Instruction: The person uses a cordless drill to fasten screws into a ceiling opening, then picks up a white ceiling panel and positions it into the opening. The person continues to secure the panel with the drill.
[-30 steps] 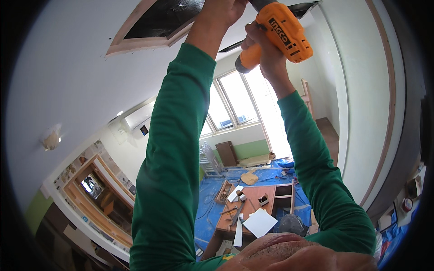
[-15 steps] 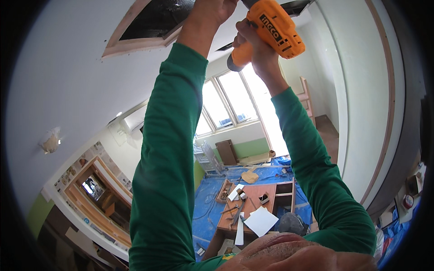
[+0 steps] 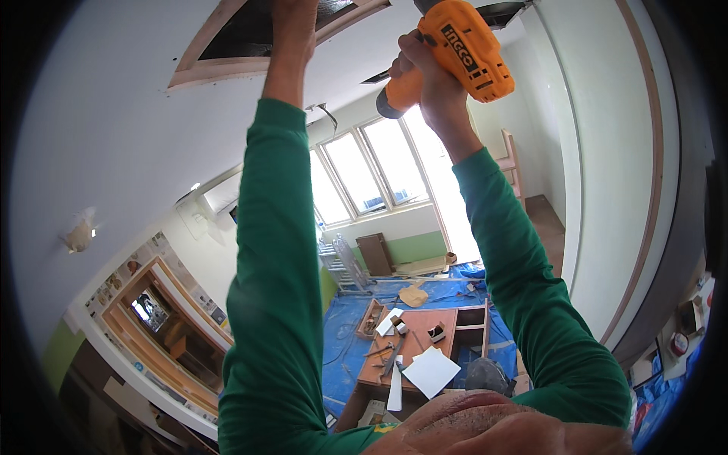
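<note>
My right hand (image 3: 438,76) is raised overhead, its fingers wrapped round the handle of an orange cordless drill (image 3: 469,53). The drill's front end runs up to the top edge of the view, so whatever it points at is hidden. To its left my left hand (image 3: 294,21) reaches up beside a wood-framed ceiling opening (image 3: 227,70). The picture's upper edge cuts off the fingers of that hand, so I cannot see what they touch or hold.
Wires (image 3: 326,112) hang from the ceiling before the windows (image 3: 390,163). Below, a brown worktop (image 3: 431,326) carries hand tools and a white sheet (image 3: 431,371). Blue sheeting (image 3: 345,341) covers the floor, and a folded metal ladder (image 3: 347,262) leans at the far side.
My left hand has moved left, away from the drill, over to the framed ceiling opening. The drill in my right hand has barely shifted.
</note>
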A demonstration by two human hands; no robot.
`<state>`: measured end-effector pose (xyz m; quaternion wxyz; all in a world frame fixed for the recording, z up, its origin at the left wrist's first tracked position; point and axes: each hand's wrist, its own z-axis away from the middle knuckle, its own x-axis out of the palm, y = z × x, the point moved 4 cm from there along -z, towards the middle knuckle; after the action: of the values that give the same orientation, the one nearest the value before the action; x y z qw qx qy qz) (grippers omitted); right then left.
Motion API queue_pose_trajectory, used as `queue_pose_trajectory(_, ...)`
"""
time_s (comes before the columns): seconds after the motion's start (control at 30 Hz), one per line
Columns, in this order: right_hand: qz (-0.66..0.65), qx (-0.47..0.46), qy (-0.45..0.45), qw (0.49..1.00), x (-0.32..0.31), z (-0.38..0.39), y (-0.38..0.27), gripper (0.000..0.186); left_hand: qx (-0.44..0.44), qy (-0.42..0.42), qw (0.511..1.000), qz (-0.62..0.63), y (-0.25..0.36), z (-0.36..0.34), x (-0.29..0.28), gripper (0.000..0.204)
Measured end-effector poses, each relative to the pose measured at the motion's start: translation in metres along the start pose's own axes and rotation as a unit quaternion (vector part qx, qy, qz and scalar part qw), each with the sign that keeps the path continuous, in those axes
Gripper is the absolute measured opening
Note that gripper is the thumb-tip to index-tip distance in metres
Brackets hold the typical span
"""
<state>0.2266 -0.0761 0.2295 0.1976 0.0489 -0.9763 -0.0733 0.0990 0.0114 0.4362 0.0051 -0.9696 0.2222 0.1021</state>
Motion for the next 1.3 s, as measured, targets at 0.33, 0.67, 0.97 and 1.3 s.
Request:
queue_pose_trajectory(0.33,0.025,-0.013,-0.029,0.999,-0.014,-0.005,0.000,0.009,0.080,-0.024,0.996,0.002,-0.003,-0.057,0.026,0.112)
queue_pose_trajectory(0.67,0.092,-0.001,-0.006,0.996,-0.015,-0.004,-0.004,0.009,0.156,0.080,0.979,0.100,0.004,-0.049,0.039,0.115)
queue_pose_trajectory(0.97,0.122,-0.021,-0.013,0.992,-0.019,-0.008,-0.004,0.011,0.233,0.113,0.962,0.081,0.007,-0.049,0.047,0.092)
queue_pose_trajectory(1.3,0.152,-0.047,-0.021,0.987,-0.023,-0.020,-0.002,0.013,0.321,0.175,0.928,0.073,0.007,-0.056,0.046,0.073)
